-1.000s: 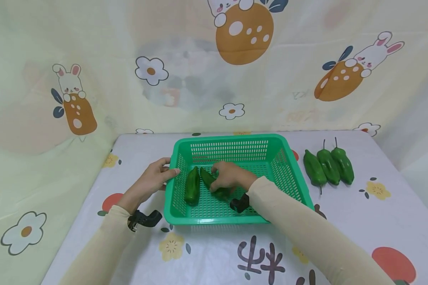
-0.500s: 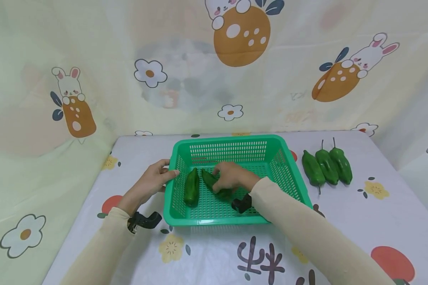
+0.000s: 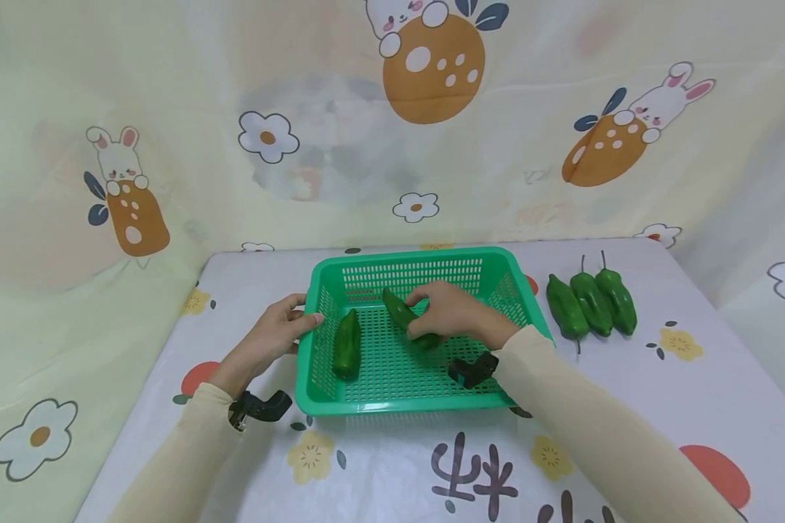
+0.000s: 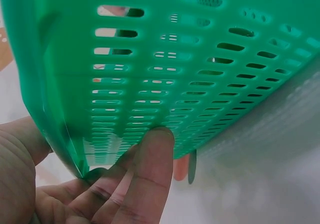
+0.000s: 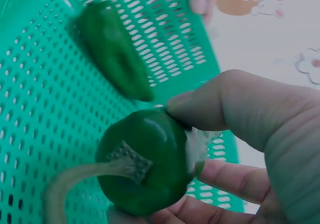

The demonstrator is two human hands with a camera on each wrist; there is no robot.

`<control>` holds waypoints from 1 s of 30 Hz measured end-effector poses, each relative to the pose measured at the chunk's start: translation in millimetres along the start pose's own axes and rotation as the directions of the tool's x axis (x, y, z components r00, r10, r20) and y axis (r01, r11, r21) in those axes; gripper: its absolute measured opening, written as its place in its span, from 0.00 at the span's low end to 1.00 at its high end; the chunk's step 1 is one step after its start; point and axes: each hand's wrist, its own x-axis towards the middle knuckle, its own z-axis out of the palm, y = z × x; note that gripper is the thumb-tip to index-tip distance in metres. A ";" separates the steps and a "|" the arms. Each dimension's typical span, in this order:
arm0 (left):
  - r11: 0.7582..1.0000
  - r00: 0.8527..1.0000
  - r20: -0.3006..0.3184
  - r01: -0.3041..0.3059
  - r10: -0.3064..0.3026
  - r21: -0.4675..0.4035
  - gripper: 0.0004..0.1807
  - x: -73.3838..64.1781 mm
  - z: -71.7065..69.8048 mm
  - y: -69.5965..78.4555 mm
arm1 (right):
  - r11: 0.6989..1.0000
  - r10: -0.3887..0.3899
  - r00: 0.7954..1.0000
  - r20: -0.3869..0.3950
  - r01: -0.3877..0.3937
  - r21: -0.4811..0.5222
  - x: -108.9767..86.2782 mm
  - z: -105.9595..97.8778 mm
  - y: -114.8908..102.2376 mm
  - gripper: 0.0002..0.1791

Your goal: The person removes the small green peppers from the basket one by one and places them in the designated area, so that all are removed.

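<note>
My right hand [image 3: 454, 312] grips a green pepper [image 3: 402, 317] over the floor of a green plastic basket [image 3: 425, 407]. In the right wrist view the thumb and fingers wrap this pepper [image 5: 145, 159], whose curved stem points at the camera. A second green pepper [image 3: 347, 347] lies lengthwise in the basket's left part. My left hand [image 3: 276, 330] holds the basket's left rim, thumb over the edge. The left wrist view shows its fingers [image 4: 150, 174] against the slotted outer wall.
Three green peppers [image 3: 592, 303] lie side by side on the table to the right of the basket. The table wears a white printed cloth [image 3: 373, 472]. A patterned curtain [image 3: 340, 131] hangs behind the table's back edge.
The right hand has moved up and to the right within the basket, carrying the pepper with it away from the other one. The left hand stays on the rim.
</note>
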 end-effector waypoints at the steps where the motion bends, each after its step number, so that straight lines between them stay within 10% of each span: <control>1: 1.000 1.000 -0.001 -0.001 0.001 0.002 0.29 -0.1 -0.2 -0.4 | 1.000 -0.004 1.000 -0.004 0.004 0.014 -3.4 -2.8 0.8 0.34; 30: 1.000 1.000 0.006 -0.029 0.029 0.007 0.29 -1.2 0.3 -1.2 | 1.000 -0.010 0.983 -0.183 0.015 0.028 -88.8 -62.8 32.4 0.38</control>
